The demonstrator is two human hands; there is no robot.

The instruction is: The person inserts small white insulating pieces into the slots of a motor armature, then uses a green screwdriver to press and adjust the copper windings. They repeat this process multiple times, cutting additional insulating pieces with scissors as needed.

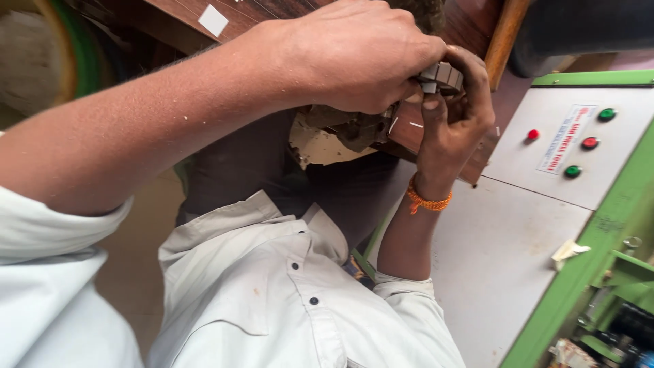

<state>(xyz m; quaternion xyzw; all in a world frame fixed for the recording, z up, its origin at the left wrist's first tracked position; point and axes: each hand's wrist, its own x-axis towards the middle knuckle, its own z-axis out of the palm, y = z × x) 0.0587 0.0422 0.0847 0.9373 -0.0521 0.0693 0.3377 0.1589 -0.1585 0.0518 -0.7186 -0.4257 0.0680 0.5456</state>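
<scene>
My left hand (pixel 361 54) reaches in from the left, fingers curled down over a small grey ribbed piece (pixel 441 73). My right hand (pixel 453 123), with an orange thread band at the wrist, comes up from below and pinches the same piece between thumb and fingers. Both hands are held over the edge of a dark brown wooden board (pixel 470 27). Under the left hand hangs a ragged, torn scrap of brown and pale material (pixel 327 140). The hands cover most of the grey piece.
A grey machine panel (pixel 518 225) with a green frame (pixel 599 232) lies to the right, carrying red (pixel 533 134) and green (pixel 606 114) push buttons and a label. A wooden handle (pixel 507 31) slants at the top. My white shirt (pixel 272 293) fills the lower frame.
</scene>
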